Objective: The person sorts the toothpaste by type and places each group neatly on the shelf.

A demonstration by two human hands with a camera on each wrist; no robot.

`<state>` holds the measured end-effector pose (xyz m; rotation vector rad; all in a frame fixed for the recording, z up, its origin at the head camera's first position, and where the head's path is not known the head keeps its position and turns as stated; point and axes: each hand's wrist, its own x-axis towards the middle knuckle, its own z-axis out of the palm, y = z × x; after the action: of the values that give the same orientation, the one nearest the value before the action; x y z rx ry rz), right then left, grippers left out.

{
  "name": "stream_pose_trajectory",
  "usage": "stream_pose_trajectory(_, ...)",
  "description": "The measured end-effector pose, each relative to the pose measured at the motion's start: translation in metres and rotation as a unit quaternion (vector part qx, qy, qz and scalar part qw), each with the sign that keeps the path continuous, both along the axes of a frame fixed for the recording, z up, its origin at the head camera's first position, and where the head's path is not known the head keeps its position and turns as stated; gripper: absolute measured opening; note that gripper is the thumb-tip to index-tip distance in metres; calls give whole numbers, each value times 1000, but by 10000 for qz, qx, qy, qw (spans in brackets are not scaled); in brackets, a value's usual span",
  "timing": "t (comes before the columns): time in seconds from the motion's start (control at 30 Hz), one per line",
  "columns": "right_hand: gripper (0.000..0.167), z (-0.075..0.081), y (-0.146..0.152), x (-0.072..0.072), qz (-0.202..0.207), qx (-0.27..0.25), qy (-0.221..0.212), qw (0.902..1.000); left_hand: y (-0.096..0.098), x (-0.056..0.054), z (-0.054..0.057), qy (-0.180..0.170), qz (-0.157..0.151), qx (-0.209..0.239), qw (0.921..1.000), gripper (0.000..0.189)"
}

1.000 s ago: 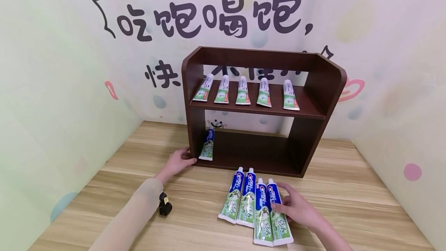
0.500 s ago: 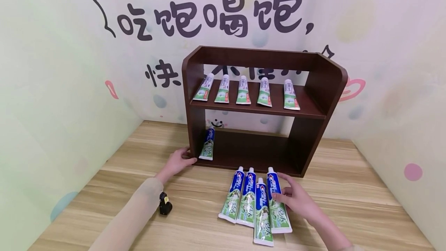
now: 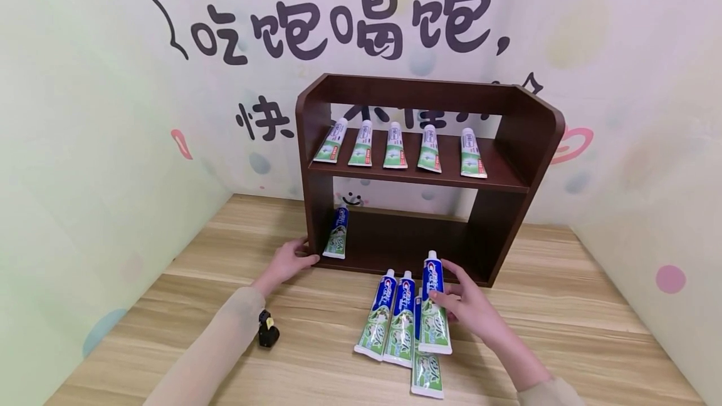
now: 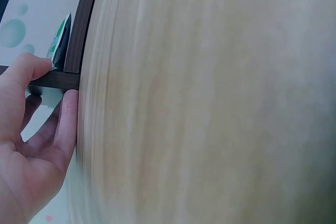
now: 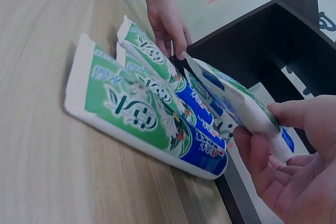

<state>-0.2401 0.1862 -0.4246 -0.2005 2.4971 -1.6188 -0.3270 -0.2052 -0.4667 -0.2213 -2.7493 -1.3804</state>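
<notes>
My right hand (image 3: 470, 306) pinches a blue, green and white toothpaste tube (image 3: 433, 315) between thumb and fingers, cap pointing toward the shelf. In the right wrist view this held tube (image 5: 236, 98) is raised above the others. Three similar toothpaste tubes lie on the table: two side by side (image 3: 375, 318), (image 3: 402, 324), and a third tube (image 3: 427, 374) partly hidden under the held one. My left hand (image 3: 286, 265) grips the lower left corner of the dark brown shelf (image 3: 389, 174); the left wrist view has its thumb and fingers on either side of the board (image 4: 55, 80).
Several small white-and-green tubes (image 3: 395, 149) stand in a row on the upper shelf board. One blue-and-green toothpaste tube (image 3: 337, 234) leans at the left end of the lower level. A small black object (image 3: 267, 329) lies by the left forearm on the wooden table (image 3: 564, 318).
My right hand has lifted the rightmost toothpaste tube off the table and moved it up and left, over its neighbour, toward the shelf. The left hand has stayed at the shelf corner.
</notes>
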Motion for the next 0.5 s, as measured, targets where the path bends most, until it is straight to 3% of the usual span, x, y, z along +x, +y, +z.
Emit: stream_pose_trajectory(0.5, 76, 0, -22, -22, -26, -494, 322, 9983, 0, 1, 0, 76, 10, -118, 9999, 62)
